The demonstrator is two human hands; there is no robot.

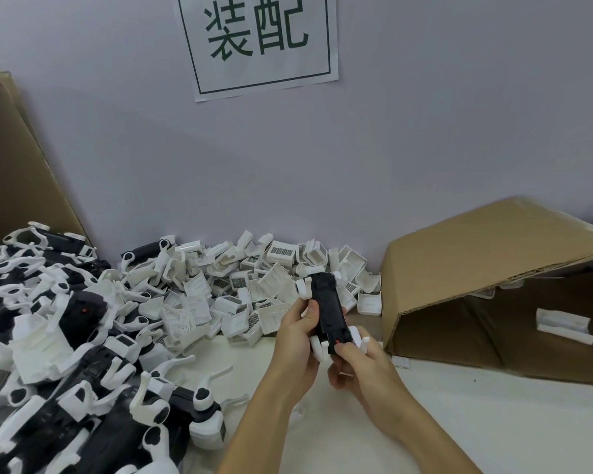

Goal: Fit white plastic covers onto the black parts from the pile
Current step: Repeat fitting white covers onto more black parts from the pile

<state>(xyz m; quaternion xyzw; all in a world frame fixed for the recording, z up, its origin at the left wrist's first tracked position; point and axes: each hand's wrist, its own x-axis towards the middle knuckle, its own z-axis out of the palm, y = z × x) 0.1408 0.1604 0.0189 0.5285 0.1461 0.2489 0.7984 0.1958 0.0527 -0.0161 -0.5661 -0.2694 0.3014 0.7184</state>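
Both my hands hold one black part (328,304) with white arms above the table, in front of the pile. My left hand (297,340) grips its left side, thumb on the black body. My right hand (360,362) pinches its near end, close to a small red spot. Behind it lies a heap of white plastic covers (240,285) against the wall. A big pile of black parts with white arms (59,354) fills the left side of the table.
A tipped cardboard box (493,268) lies open on the right with a white piece (565,326) inside. A brown cardboard sheet (18,172) leans at the far left. A paper sign (257,42) hangs on the wall. The pale table (459,422) extends to the front right.
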